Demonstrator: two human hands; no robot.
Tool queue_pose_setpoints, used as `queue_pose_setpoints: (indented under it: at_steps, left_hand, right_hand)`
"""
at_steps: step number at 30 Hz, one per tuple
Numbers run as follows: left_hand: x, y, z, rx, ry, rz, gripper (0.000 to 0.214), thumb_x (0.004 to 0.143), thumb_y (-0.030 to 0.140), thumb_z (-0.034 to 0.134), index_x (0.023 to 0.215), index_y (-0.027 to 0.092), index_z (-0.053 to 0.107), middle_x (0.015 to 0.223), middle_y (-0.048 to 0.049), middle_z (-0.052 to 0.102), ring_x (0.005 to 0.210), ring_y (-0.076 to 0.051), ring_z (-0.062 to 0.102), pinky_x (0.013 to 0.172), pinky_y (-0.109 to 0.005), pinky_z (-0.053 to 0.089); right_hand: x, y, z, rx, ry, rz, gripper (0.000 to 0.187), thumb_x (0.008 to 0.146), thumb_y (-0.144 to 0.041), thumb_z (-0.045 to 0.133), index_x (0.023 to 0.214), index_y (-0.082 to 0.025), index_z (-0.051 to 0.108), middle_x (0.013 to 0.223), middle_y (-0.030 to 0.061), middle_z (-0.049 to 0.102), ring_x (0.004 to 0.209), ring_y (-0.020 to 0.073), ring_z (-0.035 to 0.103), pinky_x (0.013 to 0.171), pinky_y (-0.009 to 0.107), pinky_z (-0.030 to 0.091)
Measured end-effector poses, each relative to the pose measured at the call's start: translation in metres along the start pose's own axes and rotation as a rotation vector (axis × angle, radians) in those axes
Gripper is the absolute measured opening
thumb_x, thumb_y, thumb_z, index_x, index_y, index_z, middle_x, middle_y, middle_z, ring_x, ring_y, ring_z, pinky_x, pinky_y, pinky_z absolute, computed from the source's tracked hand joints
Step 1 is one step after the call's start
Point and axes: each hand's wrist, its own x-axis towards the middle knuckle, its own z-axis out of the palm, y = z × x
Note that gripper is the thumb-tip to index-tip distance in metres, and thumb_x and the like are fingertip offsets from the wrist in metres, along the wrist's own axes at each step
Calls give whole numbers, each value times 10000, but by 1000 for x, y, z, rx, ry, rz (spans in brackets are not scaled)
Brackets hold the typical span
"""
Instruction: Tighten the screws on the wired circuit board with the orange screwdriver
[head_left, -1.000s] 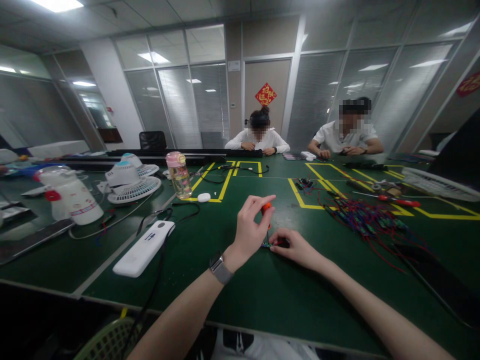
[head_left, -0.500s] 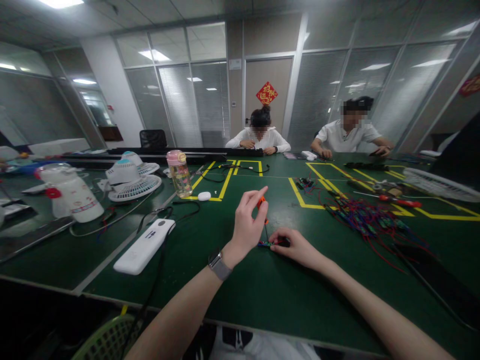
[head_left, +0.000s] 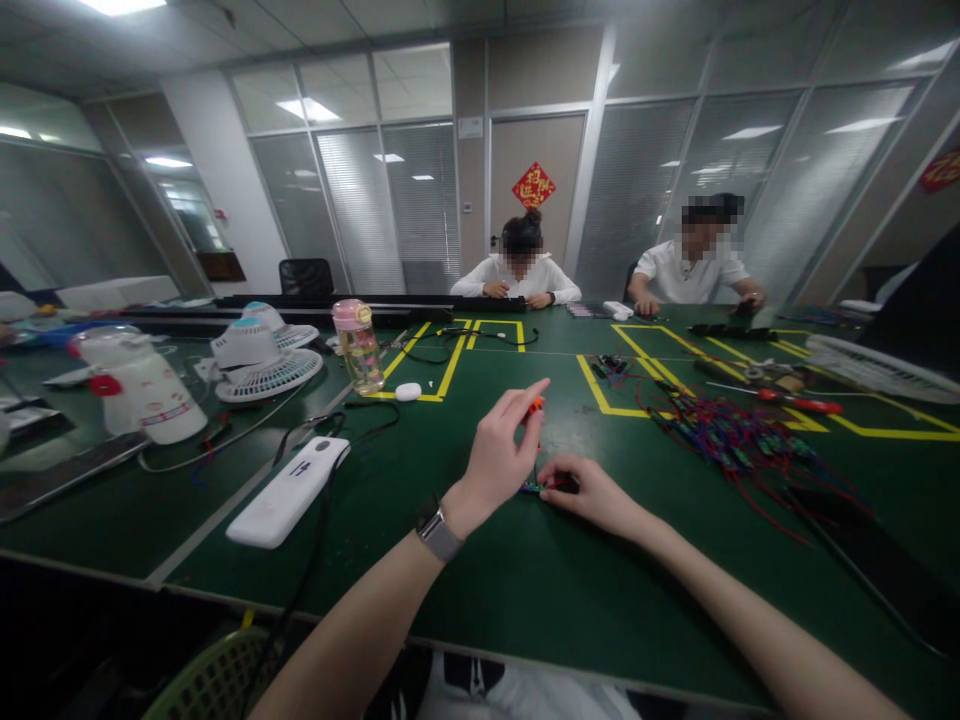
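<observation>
My left hand (head_left: pixel 501 447), with a watch on its wrist, is closed around the orange handle of an upright screwdriver (head_left: pixel 536 406). Its thin dark shaft reaches down to a small green circuit board (head_left: pixel 531 488) on the table. My right hand (head_left: pixel 583 488) pinches the right end of that board between thumb and fingers. Something dark with red, perhaps wires, shows under the right palm. The screwdriver's tip and much of the board are hidden by my hands.
A white power bank (head_left: pixel 289 492) lies left of my hands, with a black cord. Wired circuit boards are heaped (head_left: pixel 739 430) at the right, near a red-handled screwdriver (head_left: pixel 801 402). A pink-lidded bottle (head_left: pixel 358 347) and fans (head_left: pixel 268 360) stand at the left. Two people sit across the table.
My left hand has shifted slightly right and its fingers have rolled around the screwdriver handle. My right hand has stayed on the board. The person at far right has moved a hand.
</observation>
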Motion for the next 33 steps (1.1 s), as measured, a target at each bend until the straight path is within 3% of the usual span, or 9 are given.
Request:
queue_pose_setpoints:
  at_steps: [4, 9, 16, 21, 26, 30, 33]
  left_hand:
    - [-1, -1, -1, 164, 109, 2, 228, 921, 286, 574, 1113, 193, 654, 871, -33, 568, 794, -155, 578, 756, -283, 502]
    - [0, -5, -1, -19, 22, -12, 388, 988, 164, 378, 1360, 219, 476, 1134, -74, 608, 967, -158, 612, 875, -317, 499]
    - [0, -3, 1, 64, 53, 30, 256, 909, 252, 595, 1161, 220, 629, 924, -26, 566, 802, -142, 582, 753, -274, 511]
    - [1, -2, -1, -13, -18, 26, 375, 965, 158, 446, 1329, 225, 504, 1088, -58, 619, 912, -147, 615, 839, -296, 510]
    - [2, -2, -1, 84, 81, 18, 283, 878, 208, 632, 1161, 201, 627, 875, -11, 598, 757, -129, 577, 731, -257, 509]
    - [2, 0, 0, 19, 21, 44, 347, 947, 151, 482, 1285, 198, 542, 1058, -58, 616, 931, -149, 604, 843, -287, 509]
    - [1, 1, 0, 23, 44, 35, 314, 933, 155, 520, 1238, 200, 577, 983, -40, 619, 842, -135, 605, 784, -267, 515]
  right_hand:
    - [0, 0, 0, -13, 9, -9, 109, 754, -215, 657, 848, -164, 679, 835, 45, 660, 795, 200, 609, 752, 328, 490]
    - [1, 2, 1, -18, 5, -5, 115, 753, -211, 659, 852, -158, 682, 830, 42, 649, 783, 192, 604, 739, 316, 487]
    - [0, 2, 1, -25, 15, -14, 94, 754, -209, 666, 838, -170, 681, 828, 39, 654, 784, 192, 598, 737, 313, 480]
    - [1, 2, 0, -39, 8, -12, 103, 751, -205, 670, 847, -170, 685, 834, 42, 660, 794, 197, 598, 744, 319, 477]
    - [0, 0, 0, -35, 9, 0, 107, 755, -209, 667, 851, -166, 689, 832, 43, 658, 787, 193, 599, 738, 315, 476]
    - [0, 1, 0, -34, 11, -16, 92, 755, -209, 663, 838, -174, 683, 818, 35, 654, 783, 189, 597, 726, 305, 477]
    - [0, 2, 1, -30, 16, -18, 95, 753, -210, 663, 837, -173, 685, 806, 31, 647, 776, 187, 597, 722, 303, 478]
